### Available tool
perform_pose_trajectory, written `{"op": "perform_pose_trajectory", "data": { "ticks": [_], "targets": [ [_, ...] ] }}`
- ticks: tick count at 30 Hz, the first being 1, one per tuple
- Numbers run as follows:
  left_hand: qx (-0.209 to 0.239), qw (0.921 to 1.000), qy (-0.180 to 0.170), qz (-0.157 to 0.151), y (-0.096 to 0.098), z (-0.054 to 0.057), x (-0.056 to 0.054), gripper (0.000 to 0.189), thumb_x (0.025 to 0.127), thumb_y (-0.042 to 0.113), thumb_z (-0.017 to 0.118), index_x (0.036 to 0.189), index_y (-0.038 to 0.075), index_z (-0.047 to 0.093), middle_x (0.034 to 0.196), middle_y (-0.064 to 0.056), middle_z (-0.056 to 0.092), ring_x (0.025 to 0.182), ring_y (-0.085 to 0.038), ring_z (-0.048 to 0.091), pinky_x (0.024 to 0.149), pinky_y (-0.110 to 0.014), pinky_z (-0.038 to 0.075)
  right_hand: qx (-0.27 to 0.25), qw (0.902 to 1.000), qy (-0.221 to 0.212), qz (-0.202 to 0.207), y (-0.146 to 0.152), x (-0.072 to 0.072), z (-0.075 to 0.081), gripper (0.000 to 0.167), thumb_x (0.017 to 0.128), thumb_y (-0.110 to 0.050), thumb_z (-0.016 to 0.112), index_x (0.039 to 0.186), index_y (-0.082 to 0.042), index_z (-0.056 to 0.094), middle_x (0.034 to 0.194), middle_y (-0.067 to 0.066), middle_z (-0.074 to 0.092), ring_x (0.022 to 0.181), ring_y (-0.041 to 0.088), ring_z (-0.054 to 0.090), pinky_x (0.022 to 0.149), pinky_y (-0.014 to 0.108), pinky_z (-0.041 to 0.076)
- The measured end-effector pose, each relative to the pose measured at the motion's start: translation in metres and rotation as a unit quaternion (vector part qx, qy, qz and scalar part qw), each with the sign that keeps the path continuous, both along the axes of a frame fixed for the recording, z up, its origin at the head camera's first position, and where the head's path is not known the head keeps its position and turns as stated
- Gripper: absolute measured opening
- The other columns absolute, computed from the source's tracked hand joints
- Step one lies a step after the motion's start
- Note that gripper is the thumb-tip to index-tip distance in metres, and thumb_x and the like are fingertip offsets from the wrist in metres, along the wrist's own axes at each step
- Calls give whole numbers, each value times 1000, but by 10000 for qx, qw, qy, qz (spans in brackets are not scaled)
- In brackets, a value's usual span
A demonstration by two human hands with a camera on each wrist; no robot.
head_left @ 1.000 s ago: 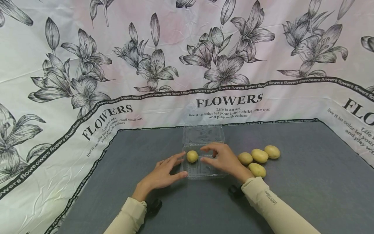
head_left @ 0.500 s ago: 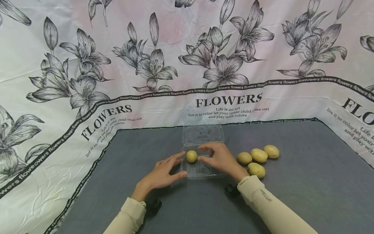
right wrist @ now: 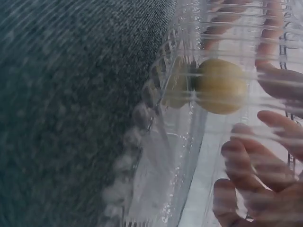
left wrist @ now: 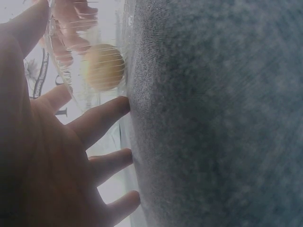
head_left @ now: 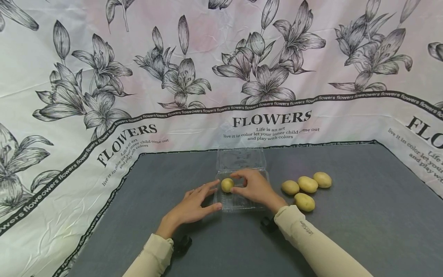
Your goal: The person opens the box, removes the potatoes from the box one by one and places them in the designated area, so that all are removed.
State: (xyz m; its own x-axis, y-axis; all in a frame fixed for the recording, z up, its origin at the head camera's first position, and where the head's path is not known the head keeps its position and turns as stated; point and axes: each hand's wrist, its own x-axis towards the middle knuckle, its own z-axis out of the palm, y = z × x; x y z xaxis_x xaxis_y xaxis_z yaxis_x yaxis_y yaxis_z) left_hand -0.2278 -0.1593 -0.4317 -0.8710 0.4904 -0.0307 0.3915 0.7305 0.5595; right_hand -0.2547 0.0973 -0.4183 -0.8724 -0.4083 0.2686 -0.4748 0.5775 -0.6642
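A single yellow potato (head_left: 227, 185) sits in the left part of a clear plastic clamshell box (head_left: 242, 206), whose lid (head_left: 240, 158) is folded back. My left hand (head_left: 194, 206) is at the box's left side, fingers spread; in the left wrist view the fingers (left wrist: 102, 120) are fairly straight, with the potato showing through the clear wall. Over the box, my right hand (head_left: 255, 186) has its thumb and index finger bent at the potato's right side. Through the plastic in the right wrist view, the fingers (right wrist: 246, 161) stand apart from the potato (right wrist: 221, 86).
To the right of the box, several potatoes (head_left: 307, 184) lie in a loose group on the grey tabletop (head_left: 363, 215). A white flower-printed cloth (head_left: 194, 130) hangs behind and along both sides.
My right hand has moved left across the box, its thumb and index finger coming up to the potato's right side. The left hand, box and potatoes have stayed in place.
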Motion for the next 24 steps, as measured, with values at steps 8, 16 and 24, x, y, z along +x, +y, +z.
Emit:
{"op": "perform_pose_trajectory", "data": {
  "ticks": [8, 16, 24],
  "targets": [
    [20, 10000, -31, 9, 0, -1, -1, 79, 96, 65, 57, 162, 37, 23, 159, 2, 47, 148, -21, 43, 118, -69, 16, 18, 9992, -396, -14, -6, -4, 0, 49, 87, -20, 82, 132, -8, 68, 119, 16, 71, 79, 13, 64, 68, 32, 53],
    [49, 10000, -41, 25, 0, -1, -1, 79, 96, 66, 57, 161, 41, 22, 160, 3, 45, 148, -20, 43, 119, -69, 14, -81, 9964, -798, 280, -8, -8, -3, 55, 88, -16, 82, 138, -5, 62, 122, 17, 69, 98, 27, 70, 80, 38, 59],
    [56, 10000, -42, 5, 0, -1, -1, 79, 96, 65, 57, 162, 38, 23, 160, 2, 45, 148, -20, 44, 119, -69, 14, -150, 9937, -1037, 403, -8, -13, -5, 47, 87, -18, 83, 130, -10, 64, 115, 11, 69, 103, 27, 68, 86, 41, 59]
  ]
}}
